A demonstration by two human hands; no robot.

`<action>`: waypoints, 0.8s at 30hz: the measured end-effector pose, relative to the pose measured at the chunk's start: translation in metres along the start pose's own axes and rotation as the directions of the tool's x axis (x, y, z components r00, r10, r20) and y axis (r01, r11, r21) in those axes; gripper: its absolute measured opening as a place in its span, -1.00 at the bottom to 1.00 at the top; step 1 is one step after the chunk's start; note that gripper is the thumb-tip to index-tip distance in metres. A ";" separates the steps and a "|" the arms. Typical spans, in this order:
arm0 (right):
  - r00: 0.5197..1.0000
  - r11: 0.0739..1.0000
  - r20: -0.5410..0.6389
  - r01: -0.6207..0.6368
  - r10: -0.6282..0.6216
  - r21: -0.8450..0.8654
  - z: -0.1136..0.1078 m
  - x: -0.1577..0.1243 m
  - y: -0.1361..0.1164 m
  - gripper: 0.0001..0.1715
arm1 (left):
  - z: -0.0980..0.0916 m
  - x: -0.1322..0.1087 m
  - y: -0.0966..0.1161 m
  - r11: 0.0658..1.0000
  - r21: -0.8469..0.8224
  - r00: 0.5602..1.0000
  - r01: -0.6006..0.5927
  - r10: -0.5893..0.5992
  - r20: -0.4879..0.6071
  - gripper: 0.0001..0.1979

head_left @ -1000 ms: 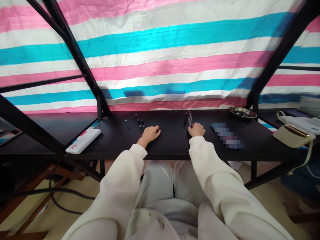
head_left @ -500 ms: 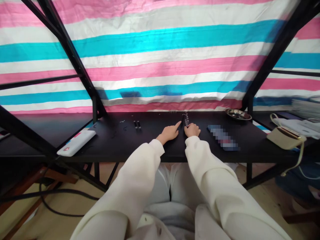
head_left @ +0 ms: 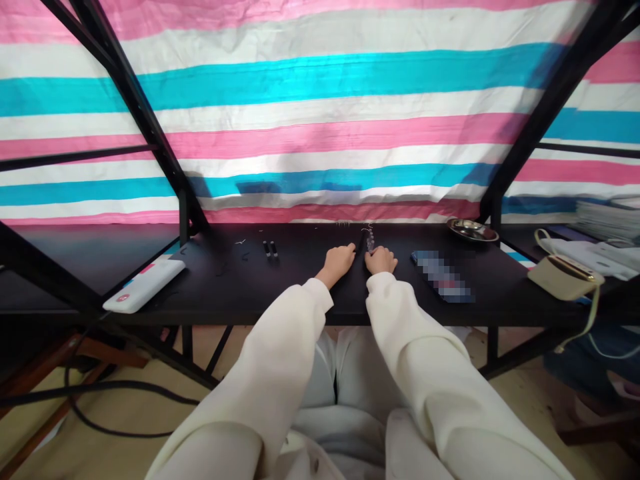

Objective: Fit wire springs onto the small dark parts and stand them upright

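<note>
A strand of pale, glassy beads point(head_left: 370, 240) with a thin white thread at its far end lies on the black table. My right hand point(head_left: 381, 260) is closed on the near end of this strand, its fingers curled. Just left of it, my left hand point(head_left: 340, 261) has its fingers drawn together, the tips at a slim black object point(head_left: 361, 239) beside the beads. Whether the left fingers grip that object is hard to see against the dark tabletop.
Two small black-and-silver pieces point(head_left: 270, 249) lie left of my hands, with thread scraps around. A white power bank point(head_left: 145, 285) is at far left. On the right are a phone point(head_left: 443, 277), a metal dish point(head_left: 473, 230) and a cream pouch point(head_left: 565, 277). Black frame bars point(head_left: 520, 133) flank the table.
My left hand has moved slightly towards the slim black object, and its outstretched index finger has drawn in with the others. My right hand stays on the bead strand. The view has shifted slightly.
</note>
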State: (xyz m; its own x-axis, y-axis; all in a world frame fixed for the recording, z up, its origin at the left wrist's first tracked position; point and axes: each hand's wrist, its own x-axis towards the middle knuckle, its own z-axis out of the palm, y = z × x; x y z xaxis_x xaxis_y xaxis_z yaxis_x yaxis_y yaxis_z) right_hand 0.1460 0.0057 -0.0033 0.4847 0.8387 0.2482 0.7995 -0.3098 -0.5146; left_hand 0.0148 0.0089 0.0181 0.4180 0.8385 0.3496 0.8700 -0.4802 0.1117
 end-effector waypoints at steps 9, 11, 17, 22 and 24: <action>1.000 1.000 0.020 -0.008 0.008 -0.017 0.002 0.001 0.000 -0.72 | -0.010 -0.031 -0.060 0.914 -0.396 0.977 0.090 -0.158 -0.142 -0.79; 1.000 1.000 0.026 -0.008 0.008 -0.022 0.003 0.001 -0.002 -0.71 | -0.008 -0.035 -0.065 0.841 -0.522 0.944 0.141 -0.272 -0.184 -0.79; 0.994 1.000 0.110 0.007 -0.004 -0.028 0.001 -0.001 -0.013 -0.70 | -0.010 -0.037 -0.060 0.693 -0.707 0.913 0.141 -0.367 -0.177 -0.80; 0.968 0.995 0.232 0.103 -0.101 0.002 0.002 -0.007 -0.025 -0.78 | -0.014 -0.037 -0.061 0.547 -0.820 0.906 0.168 -0.413 -0.090 -0.75; 0.951 0.989 0.271 0.143 -0.149 0.044 0.004 -0.009 -0.028 -0.83 | -0.014 -0.036 -0.062 0.462 -0.868 0.906 0.180 -0.423 -0.038 -0.71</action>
State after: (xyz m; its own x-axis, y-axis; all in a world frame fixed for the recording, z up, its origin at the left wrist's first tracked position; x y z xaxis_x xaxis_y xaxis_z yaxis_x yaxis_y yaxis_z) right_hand 0.1178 0.0086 0.0055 0.2457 0.9651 0.0907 0.8442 -0.1670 -0.5093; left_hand -0.0583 0.0046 0.0118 0.0009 0.9526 0.3042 0.2502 -0.2947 0.9222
